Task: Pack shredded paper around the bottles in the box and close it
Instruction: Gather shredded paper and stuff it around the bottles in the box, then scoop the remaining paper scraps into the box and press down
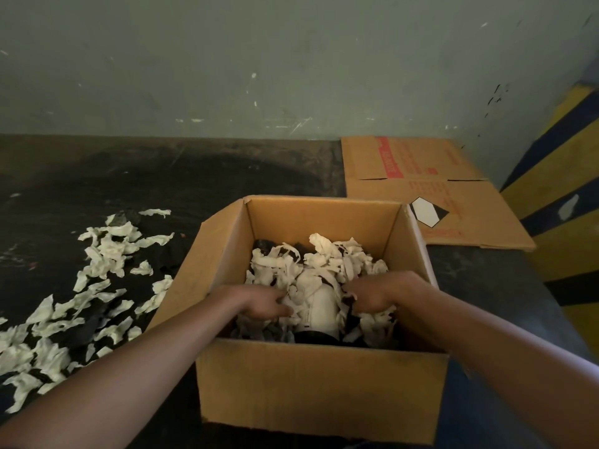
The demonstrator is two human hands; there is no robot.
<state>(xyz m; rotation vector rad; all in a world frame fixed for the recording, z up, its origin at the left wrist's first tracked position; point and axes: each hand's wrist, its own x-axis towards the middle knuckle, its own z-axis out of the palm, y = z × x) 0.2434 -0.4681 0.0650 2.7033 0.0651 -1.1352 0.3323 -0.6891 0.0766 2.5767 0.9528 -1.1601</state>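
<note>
An open cardboard box (321, 380) stands on the dark floor in front of me. Inside lies a white bottle (319, 306) with a dark end, with white shredded paper (311, 257) around and partly over it. Both my hands are down in the box. My left hand (262, 304) is on the bottle's left side, its fingers curled into the shreds. On the bottle's right side my right hand (372, 294) has its fingers curled down into the paper. Other bottles are hidden under the paper.
Loose shredded paper (81, 303) is strewn over the dark floor (194, 176) to the left of the box. A flattened cardboard box (428, 189) with red print lies behind on the right. A grey wall is behind, and a yellow-and-blue striped surface (557, 176) stands at the right.
</note>
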